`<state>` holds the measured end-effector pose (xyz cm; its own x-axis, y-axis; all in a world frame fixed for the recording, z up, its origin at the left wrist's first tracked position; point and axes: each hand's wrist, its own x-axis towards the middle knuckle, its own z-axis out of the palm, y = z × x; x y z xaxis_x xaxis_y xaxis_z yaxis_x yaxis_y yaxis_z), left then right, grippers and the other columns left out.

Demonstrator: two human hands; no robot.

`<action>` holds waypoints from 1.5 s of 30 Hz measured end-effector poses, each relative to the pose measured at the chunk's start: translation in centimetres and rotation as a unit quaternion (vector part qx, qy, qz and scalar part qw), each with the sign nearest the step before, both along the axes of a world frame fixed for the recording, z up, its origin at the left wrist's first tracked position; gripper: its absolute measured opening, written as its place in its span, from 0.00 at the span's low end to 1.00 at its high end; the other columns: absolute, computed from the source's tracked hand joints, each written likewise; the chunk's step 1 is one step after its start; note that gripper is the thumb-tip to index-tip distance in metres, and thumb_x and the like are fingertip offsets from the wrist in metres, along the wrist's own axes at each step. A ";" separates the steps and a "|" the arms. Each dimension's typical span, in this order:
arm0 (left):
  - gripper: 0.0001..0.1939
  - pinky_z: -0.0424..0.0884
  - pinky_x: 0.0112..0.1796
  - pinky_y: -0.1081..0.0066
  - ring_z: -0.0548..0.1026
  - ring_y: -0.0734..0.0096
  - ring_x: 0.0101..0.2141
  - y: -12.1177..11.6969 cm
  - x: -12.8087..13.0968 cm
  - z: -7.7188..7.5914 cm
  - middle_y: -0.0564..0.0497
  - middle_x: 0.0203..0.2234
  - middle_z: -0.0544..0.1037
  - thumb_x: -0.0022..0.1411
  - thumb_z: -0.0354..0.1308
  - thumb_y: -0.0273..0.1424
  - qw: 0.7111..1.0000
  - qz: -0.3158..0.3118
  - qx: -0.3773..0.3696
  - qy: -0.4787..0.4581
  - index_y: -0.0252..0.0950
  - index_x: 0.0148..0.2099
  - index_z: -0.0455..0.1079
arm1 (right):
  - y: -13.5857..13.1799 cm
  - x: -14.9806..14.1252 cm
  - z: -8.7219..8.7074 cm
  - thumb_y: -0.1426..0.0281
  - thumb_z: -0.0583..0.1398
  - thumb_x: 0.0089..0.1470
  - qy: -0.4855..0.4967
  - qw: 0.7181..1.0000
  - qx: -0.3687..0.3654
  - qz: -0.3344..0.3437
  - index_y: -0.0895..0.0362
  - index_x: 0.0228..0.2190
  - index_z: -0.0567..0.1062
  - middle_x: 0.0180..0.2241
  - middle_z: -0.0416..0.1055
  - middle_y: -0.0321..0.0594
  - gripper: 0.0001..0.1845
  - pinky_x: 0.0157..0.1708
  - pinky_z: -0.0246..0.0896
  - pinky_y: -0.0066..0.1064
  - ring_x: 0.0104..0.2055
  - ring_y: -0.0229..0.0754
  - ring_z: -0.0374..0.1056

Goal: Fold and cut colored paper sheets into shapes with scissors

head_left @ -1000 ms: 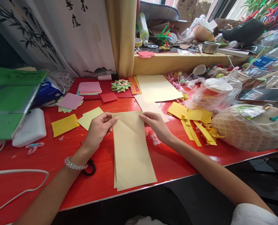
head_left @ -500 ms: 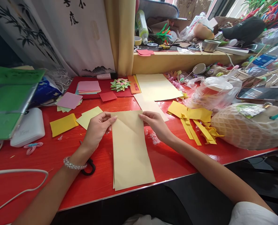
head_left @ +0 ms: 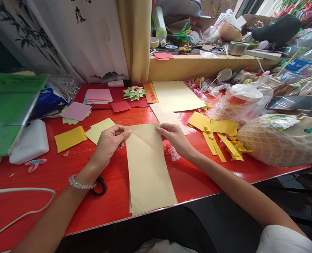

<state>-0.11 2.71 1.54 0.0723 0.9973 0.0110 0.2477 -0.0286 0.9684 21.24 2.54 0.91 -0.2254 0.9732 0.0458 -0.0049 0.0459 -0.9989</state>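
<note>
A long cream sheet of paper (head_left: 150, 168), doubled over with a second layer showing at its left edge, lies toward me on the red table. A diagonal crease runs across its upper part. My left hand (head_left: 112, 140) pinches the upper left corner between thumb and fingers. The upper right corner is pinched by my right hand (head_left: 173, 137). Under my left wrist, black-handled scissors (head_left: 100, 187) are partly covered. Beyond the paper lies a pale paper strip (head_left: 167, 116), and pale yellow-green squares (head_left: 99, 130) rest beside my left hand.
Yellow paper scraps (head_left: 216, 131) and a netted round fruit (head_left: 279, 140) lie to the right. On the left are yellow paper (head_left: 70, 138), a white power bank (head_left: 31, 142) and a white cable (head_left: 40, 212). A folded paper wreath (head_left: 134, 93) sits at the back.
The paper's lower end has shifted slightly right and toward me, reaching the table's front edge. Both hands keep their pinch on its top corners. The view has tilted a little.
</note>
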 end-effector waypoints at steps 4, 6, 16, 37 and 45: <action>0.12 0.61 0.27 0.75 0.67 0.75 0.26 0.0 -0.1 -0.1 0.55 0.24 0.71 0.53 0.58 0.40 0.998 -0.045 0.001 0.038 0.37 0.30 0.68 | 0.2 0.1 -0.1 0.63 0.56 0.52 -0.026 0.999 -0.010 0.028 0.60 0.27 0.73 0.28 0.69 0.39 0.12 0.33 0.64 0.30 0.31 0.38 0.66; 0.14 0.64 0.33 0.72 0.70 0.71 0.32 -0.1 0.0 -0.1 0.52 0.31 0.74 0.53 0.58 0.43 0.995 -0.049 0.021 0.085 0.38 0.35 0.70 | 0.1 0.0 0.0 0.63 0.56 0.52 -0.050 0.997 -0.017 0.050 0.60 0.27 0.73 0.27 0.69 0.39 0.12 0.32 0.64 0.30 0.30 0.38 0.66; 0.14 0.67 0.29 0.71 0.72 0.67 0.30 -1.0 0.9 0.5 0.51 0.30 0.76 0.52 0.59 0.43 0.996 -0.034 0.020 0.076 0.38 0.34 0.73 | -0.5 -0.3 0.7 0.61 0.57 0.52 -0.049 0.996 -0.017 0.078 0.60 0.27 0.72 0.28 0.70 0.39 0.14 0.30 0.62 0.28 0.30 0.36 0.66; 0.13 0.71 0.34 0.69 0.74 0.70 0.30 2.5 -2.5 -1.1 0.51 0.28 0.78 0.41 0.68 0.32 0.957 0.197 0.075 -0.202 0.33 0.32 0.75 | 3.8 3.8 0.0 0.61 0.65 0.42 -0.038 0.999 -0.032 0.012 0.60 0.29 0.76 0.28 0.72 0.40 0.15 0.33 0.64 0.31 0.30 0.38 0.67; 0.12 0.71 0.36 0.70 0.73 0.72 0.31 2.6 -2.6 -1.3 0.53 0.28 0.77 0.44 0.67 0.32 0.958 0.185 0.074 -0.207 0.33 0.33 0.74 | 3.8 3.8 -0.1 0.62 0.64 0.43 -0.026 1.000 -0.009 0.010 0.59 0.30 0.76 0.29 0.72 0.39 0.14 0.34 0.64 0.31 0.31 0.37 0.66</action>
